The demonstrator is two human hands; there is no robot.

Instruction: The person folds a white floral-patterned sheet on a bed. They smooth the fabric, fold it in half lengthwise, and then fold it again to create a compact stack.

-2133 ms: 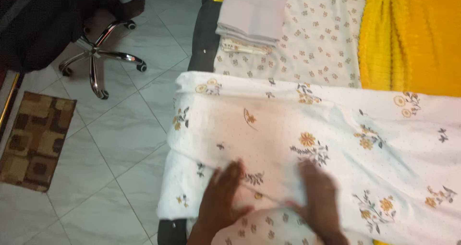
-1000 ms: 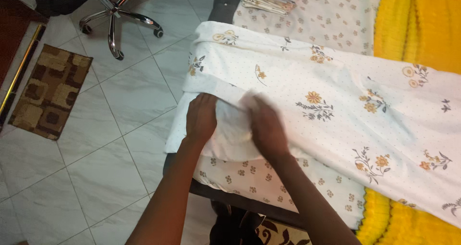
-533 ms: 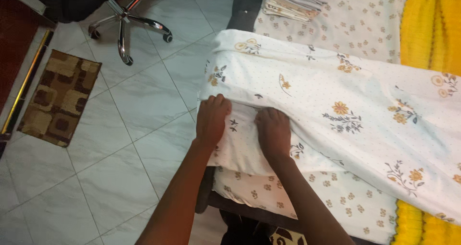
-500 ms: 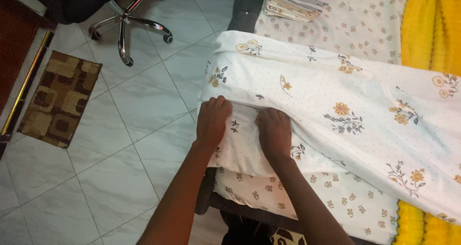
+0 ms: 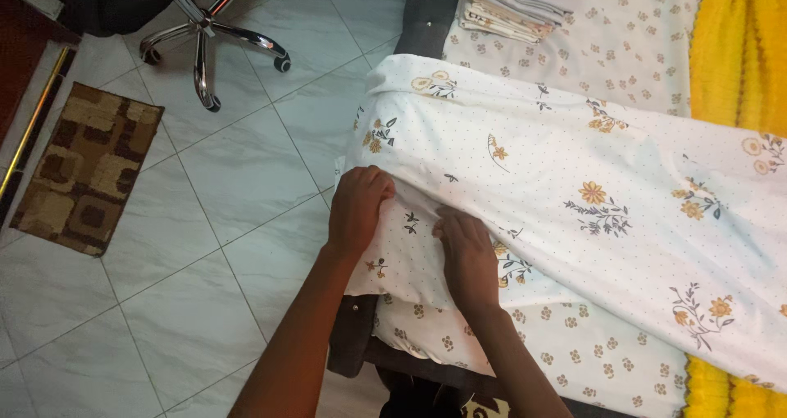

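Soft floral sheet (image 5: 574,180): left hand (image 5: 357,209) grips its folded edge, right hand (image 5: 467,250) presses flat.

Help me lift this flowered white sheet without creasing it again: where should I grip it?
Probably the folded end of the flowered white sheet by the bed's floor-side edge, coming from that side. There the left hand and right hand rest, and layers overhang.

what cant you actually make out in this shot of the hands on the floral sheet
- Head view: the left hand has its fingertips curled into the floral sheet, so the grip is hidden.
- The palm of the right hand lies flat on the cloth; what is under it is covered.
- The stack of folded cloths and the office chair are cut off by the top edge.
- The yellow blanket runs off the right edge.
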